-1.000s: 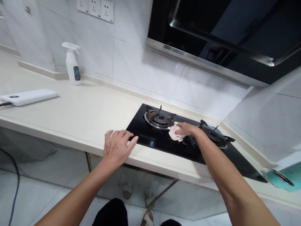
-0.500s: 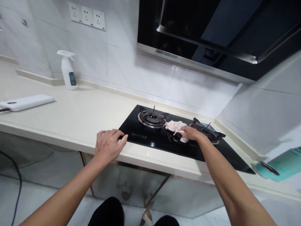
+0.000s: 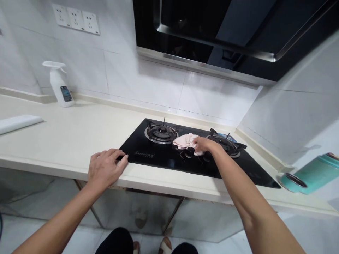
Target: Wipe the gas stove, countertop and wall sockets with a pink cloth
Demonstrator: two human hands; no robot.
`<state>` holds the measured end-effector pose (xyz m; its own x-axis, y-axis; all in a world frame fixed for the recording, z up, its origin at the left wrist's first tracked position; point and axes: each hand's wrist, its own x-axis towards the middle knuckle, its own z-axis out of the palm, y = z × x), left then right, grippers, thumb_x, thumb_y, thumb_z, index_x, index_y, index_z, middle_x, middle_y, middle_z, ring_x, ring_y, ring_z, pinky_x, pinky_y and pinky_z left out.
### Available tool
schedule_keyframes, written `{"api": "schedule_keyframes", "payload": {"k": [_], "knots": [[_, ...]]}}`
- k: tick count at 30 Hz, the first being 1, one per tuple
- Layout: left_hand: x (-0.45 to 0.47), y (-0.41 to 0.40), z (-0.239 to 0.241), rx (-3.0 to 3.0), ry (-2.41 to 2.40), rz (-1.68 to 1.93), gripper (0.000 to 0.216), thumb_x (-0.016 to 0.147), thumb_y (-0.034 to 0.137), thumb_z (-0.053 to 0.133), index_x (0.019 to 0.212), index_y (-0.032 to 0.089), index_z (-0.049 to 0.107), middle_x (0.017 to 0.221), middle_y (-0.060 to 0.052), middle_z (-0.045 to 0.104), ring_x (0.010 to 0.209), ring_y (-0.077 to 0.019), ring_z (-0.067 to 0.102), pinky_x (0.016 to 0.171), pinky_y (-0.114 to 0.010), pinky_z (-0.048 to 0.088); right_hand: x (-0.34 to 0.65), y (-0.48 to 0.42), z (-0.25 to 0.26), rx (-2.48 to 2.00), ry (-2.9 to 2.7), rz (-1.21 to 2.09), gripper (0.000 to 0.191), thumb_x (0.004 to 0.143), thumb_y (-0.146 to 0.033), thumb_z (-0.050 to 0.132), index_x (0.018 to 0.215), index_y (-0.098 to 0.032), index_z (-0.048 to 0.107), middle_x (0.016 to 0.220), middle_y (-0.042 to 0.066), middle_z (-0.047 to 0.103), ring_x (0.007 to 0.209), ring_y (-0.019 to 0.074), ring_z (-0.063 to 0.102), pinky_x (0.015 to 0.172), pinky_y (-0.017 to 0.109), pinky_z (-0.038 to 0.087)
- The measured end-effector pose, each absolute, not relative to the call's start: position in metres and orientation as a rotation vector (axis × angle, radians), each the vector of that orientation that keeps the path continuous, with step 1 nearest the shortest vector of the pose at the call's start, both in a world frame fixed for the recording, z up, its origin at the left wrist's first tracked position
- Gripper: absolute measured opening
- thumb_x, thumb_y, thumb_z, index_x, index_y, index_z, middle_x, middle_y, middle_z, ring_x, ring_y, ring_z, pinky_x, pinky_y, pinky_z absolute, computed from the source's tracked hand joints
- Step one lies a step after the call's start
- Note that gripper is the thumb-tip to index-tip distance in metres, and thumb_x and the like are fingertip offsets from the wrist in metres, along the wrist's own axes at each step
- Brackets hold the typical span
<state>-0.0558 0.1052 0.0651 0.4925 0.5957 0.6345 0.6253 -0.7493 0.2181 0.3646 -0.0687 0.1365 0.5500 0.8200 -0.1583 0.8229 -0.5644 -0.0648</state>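
Note:
A pale pink cloth (image 3: 185, 140) is bunched under my right hand (image 3: 201, 144), whose fingers are closed on it. It lies on the black glass gas stove (image 3: 156, 159), between the left burner (image 3: 162, 133) and the right burner (image 3: 225, 144), just behind a control knob (image 3: 190, 152). My left hand (image 3: 107, 166) rests on the counter at the stove's front left corner, fingers stretched out and holding nothing. Its fingertips touch the edge of the glass.
A white spray bottle (image 3: 60, 84) stands against the back wall at left, with a white flat device (image 3: 19, 123) nearer the front. Overhead hangs a black range hood (image 3: 201, 38). A teal container (image 3: 315, 173) is at the counter's right end. Wall sockets (image 3: 76, 18) are above.
My view has shifted to the right, so everything appears farther left. The right hand stays on the cloth near the knob, and the left hand remains at the stove's corner.

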Motion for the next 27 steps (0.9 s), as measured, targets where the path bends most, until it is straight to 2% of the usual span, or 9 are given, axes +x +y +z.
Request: {"api": "schedule_keyframes", "payload": {"k": [3,5,7,9,12,14,21,23,27], "knots": [[-0.055,0.108,0.063,-2.673,-1.091,-1.127,0.033,0.100,0.046,0.047,0.099,0.027,0.074,0.115,-0.006,0.079,0.108,-0.0318,0.070,0.107,-0.052,0.038,0.376,-0.056,0.132,2.844,1.406,-0.185,0.051,0.090,-0.042,0.077,0.135,-0.022,0.065,0.125,0.011,0.074,0.109,0.0257,0.072,0.089,0.032,0.055],[-0.055,0.109,0.063,-2.675,-1.091,-1.124,0.034,0.100,0.046,0.046,0.098,0.027,0.074,0.115,-0.006,0.079,0.108,-0.0313,0.071,0.104,-0.051,0.039,0.380,-0.052,0.133,2.879,1.429,-0.144,0.068,0.088,-0.038,0.077,0.150,-0.022,0.053,0.135,0.015,0.071,0.117,0.0283,0.070,0.093,0.032,0.053],[-0.056,0.108,0.065,-2.681,-1.099,-1.107,0.035,0.099,0.045,0.045,0.098,0.027,0.074,0.115,-0.006,0.079,0.108,-0.0315,0.071,0.101,-0.050,0.041,0.381,-0.055,0.137,2.872,1.504,-0.151,0.076,0.089,-0.033,0.073,0.159,-0.022,0.045,0.145,0.016,0.066,0.125,0.0282,0.067,0.099,0.032,0.052],[-0.056,0.107,0.067,-2.690,-1.117,-1.086,0.035,0.098,0.044,0.044,0.098,0.026,0.075,0.116,-0.006,0.079,0.109,-0.0318,0.070,0.099,-0.048,0.042,0.383,-0.064,0.142,2.832,1.601,-0.208,0.070,0.089,-0.024,0.069,0.156,-0.026,0.052,0.147,0.010,0.066,0.127,0.0257,0.066,0.102,0.030,0.050],[-0.055,0.105,0.071,-2.696,-1.153,-1.052,0.034,0.097,0.042,0.047,0.099,0.024,0.075,0.118,-0.006,0.078,0.112,-0.0322,0.069,0.100,-0.048,0.042,0.386,-0.091,0.149,2.781,1.701,-0.344,0.057,0.086,-0.014,0.061,0.140,-0.028,0.070,0.128,0.001,0.076,0.112,0.0202,0.071,0.096,0.024,0.052],[-0.054,0.105,0.073,-2.697,-1.175,-1.032,0.033,0.097,0.040,0.048,0.100,0.022,0.075,0.119,-0.006,0.078,0.114,-0.0327,0.068,0.100,-0.048,0.043,0.388,-0.112,0.151,2.785,1.732,-0.400,0.056,0.085,-0.010,0.056,0.134,-0.027,0.074,0.120,-0.002,0.079,0.105,0.0179,0.072,0.092,0.022,0.053],[-0.052,0.102,0.078,-2.728,-1.216,-0.930,0.034,0.098,0.040,0.045,0.103,0.023,0.074,0.120,-0.004,0.076,0.117,-0.0325,0.066,0.099,-0.047,0.043,0.375,-0.185,0.144,2.902,1.690,-0.183,0.052,0.098,-0.020,0.042,0.144,-0.023,0.065,0.141,0.005,0.071,0.123,0.0211,0.066,0.105,0.029,0.048],[-0.052,0.101,0.080,-2.743,-1.214,-0.913,0.035,0.096,0.039,0.045,0.104,0.022,0.074,0.121,-0.006,0.075,0.116,-0.0325,0.065,0.099,-0.047,0.043,0.362,-0.205,0.139,2.914,1.614,-0.079,0.048,0.099,-0.022,0.040,0.139,-0.021,0.067,0.138,0.009,0.071,0.123,0.0247,0.065,0.104,0.032,0.047],[-0.052,0.101,0.078,-2.731,-1.189,-0.937,0.034,0.096,0.042,0.045,0.101,0.024,0.074,0.120,-0.008,0.076,0.113,-0.0321,0.066,0.097,-0.046,0.044,0.326,-0.244,0.127,2.898,1.494,0.079,0.035,0.098,-0.028,0.043,0.114,-0.020,0.074,0.122,0.014,0.074,0.113,0.0295,0.066,0.097,0.036,0.044]]}}
